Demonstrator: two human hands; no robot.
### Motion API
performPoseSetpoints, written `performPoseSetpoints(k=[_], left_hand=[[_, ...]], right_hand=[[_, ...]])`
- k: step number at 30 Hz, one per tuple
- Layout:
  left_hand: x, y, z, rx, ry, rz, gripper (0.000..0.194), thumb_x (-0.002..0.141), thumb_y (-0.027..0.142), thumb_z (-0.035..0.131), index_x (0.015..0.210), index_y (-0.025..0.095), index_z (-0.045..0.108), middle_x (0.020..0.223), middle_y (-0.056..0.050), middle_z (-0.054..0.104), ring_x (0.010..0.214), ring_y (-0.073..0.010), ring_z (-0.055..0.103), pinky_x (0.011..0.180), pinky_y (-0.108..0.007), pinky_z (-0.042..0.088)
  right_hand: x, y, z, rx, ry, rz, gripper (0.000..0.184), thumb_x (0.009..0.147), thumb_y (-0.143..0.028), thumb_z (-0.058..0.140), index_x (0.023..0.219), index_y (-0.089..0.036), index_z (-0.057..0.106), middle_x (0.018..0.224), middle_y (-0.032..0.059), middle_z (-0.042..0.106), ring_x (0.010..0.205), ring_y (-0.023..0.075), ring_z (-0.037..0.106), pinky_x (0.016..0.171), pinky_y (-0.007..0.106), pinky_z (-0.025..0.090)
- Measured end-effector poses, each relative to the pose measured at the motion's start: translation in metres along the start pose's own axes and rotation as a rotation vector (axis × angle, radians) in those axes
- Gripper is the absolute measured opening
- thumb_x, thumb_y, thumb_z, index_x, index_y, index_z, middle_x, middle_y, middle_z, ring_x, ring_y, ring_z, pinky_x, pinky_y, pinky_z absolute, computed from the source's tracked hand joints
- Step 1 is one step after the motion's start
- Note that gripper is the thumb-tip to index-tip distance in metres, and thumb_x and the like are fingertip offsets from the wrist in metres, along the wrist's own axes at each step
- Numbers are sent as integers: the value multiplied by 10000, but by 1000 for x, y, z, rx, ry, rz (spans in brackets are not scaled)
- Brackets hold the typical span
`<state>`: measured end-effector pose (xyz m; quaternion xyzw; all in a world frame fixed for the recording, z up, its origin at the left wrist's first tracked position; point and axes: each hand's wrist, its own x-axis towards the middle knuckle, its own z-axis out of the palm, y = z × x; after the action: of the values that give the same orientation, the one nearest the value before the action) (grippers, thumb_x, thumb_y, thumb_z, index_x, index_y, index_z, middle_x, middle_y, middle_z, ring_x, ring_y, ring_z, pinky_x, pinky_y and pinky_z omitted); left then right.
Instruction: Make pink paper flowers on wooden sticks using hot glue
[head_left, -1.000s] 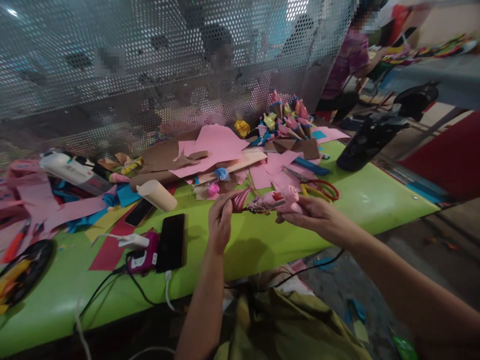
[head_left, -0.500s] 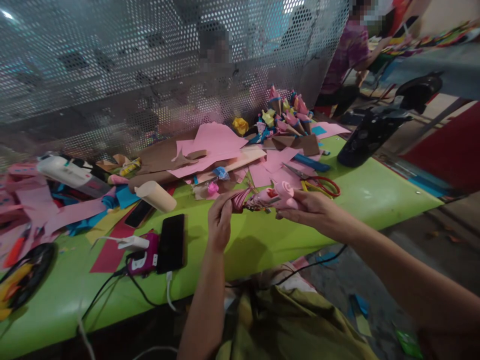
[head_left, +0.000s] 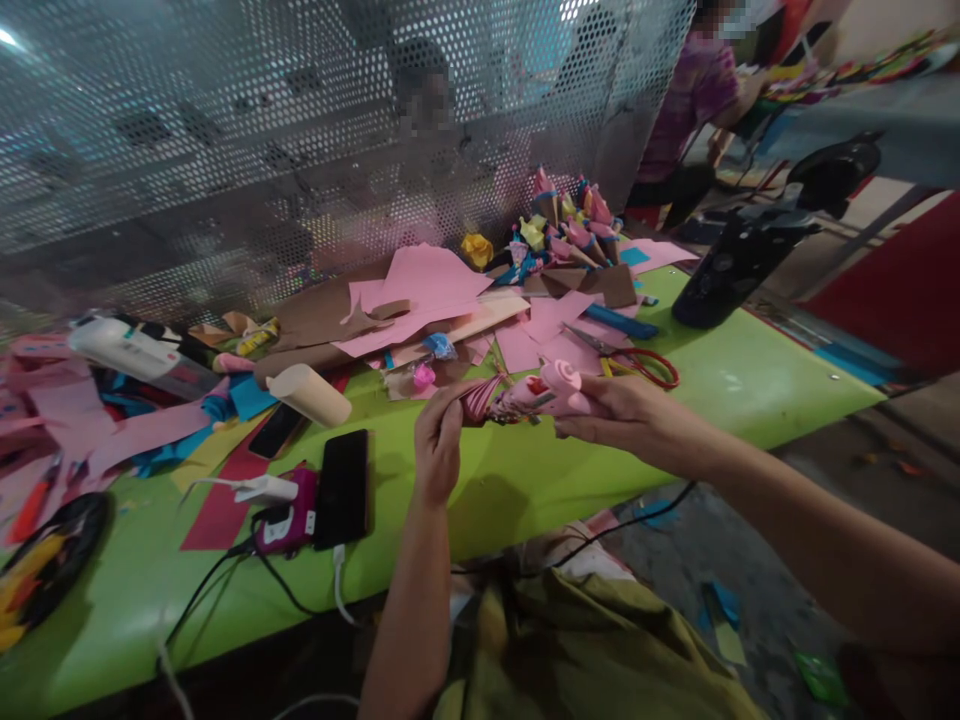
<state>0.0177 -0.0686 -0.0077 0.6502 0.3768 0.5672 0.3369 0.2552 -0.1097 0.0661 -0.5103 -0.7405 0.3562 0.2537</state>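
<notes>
My left hand (head_left: 439, 445) pinches the pleated pink end of a paper flower bouquet (head_left: 525, 397) held above the green table (head_left: 735, 395). My right hand (head_left: 626, 412) grips the other end, where a rolled pink rose sits at the top. Both hands are closed on it. Behind the hands lie loose pink paper sheets (head_left: 439, 285) and red-handled scissors (head_left: 645, 367).
A black phone (head_left: 343, 486) and a pink charger (head_left: 289, 515) with cables lie left of my left hand. A cream paper roll (head_left: 310, 394), a glue gun (head_left: 135, 352), finished paper flowers (head_left: 566, 235), a black device (head_left: 720, 275) and a perforated metal screen (head_left: 300, 130) surround them. A person sits at far right.
The bouquet and both hands rose slightly and shifted a little left; the grip is unchanged.
</notes>
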Motion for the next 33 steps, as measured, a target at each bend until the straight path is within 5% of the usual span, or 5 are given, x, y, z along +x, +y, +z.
performPoseSetpoints(k=[14,33], left_hand=[[1,2,0,-19,-16,8,353,970,438,504,1051,213,764,1064,-90,764,982,-217,701,835,-338,554],[1,2,0,-32,-1,3,347,960,460,521,1028,227,769,1054,-75,772,979,-214,704,836,-332,548]], right_hand=[[3,-6,-4,-165,37,1,343,873,-525,578,777,-196,588,574,-28,484,516,120,418,522,267,265],[2,-2,-2,-186,80,-3,348,883,-533,557,753,-211,536,589,-26,495,538,134,438,535,272,262]])
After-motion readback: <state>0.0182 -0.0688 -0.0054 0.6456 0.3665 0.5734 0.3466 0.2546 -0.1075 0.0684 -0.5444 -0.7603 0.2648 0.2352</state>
